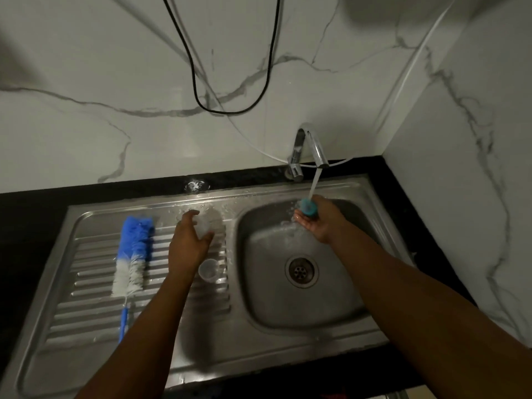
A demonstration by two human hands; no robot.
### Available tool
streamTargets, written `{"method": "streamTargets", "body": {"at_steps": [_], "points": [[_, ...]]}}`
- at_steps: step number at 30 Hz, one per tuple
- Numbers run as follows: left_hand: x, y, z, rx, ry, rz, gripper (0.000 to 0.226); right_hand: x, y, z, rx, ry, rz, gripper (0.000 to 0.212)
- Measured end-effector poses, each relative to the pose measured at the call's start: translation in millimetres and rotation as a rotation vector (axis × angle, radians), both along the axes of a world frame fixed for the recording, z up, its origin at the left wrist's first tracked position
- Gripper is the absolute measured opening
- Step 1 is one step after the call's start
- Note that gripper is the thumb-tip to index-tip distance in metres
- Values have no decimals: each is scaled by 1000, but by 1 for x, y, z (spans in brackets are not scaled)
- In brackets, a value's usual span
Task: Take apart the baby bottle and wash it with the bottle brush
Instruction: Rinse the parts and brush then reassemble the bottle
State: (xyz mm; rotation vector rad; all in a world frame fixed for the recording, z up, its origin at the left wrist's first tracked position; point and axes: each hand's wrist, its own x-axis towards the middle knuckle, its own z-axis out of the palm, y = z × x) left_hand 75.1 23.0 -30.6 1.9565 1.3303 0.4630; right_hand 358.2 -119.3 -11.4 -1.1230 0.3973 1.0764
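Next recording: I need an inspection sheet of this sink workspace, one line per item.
Surface: wet steel sink with a ribbed drainboard.
Job's things: bottle brush lies on the drainboard; clear cap and a blurred clear bottle part are there too; teal bottle ring is in the water stream.
Clutter: nothing seen.
Hands: left hand is at the clear bottle part, grip unclear; right hand holds the teal bottle ring under the running tap.
Cables: black cable loops down the wall.
Surroundings: marble-look wall, black counter.
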Motion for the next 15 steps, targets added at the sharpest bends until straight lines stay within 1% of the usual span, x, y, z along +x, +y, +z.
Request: {"method": "streamTargets", "body": {"at_steps": [3, 6, 8, 11, 15], "points": [[27, -9, 17, 30, -40, -44, 59, 6, -8, 4, -41, -23, 32, 21], [69, -20, 33, 39, -61, -212, 51, 8, -17, 3, -105, -115, 115, 14], [99, -27, 43, 22, -42, -335, 52, 12, -22, 2, -150, -190, 115, 14], [143, -37, 50, -7, 54, -511, 49, 15, -32, 2, -178, -272, 118, 19], [186, -47, 44, -20, 170, -620, 55, 22, -46, -4, -199, -325, 127, 40]]}}
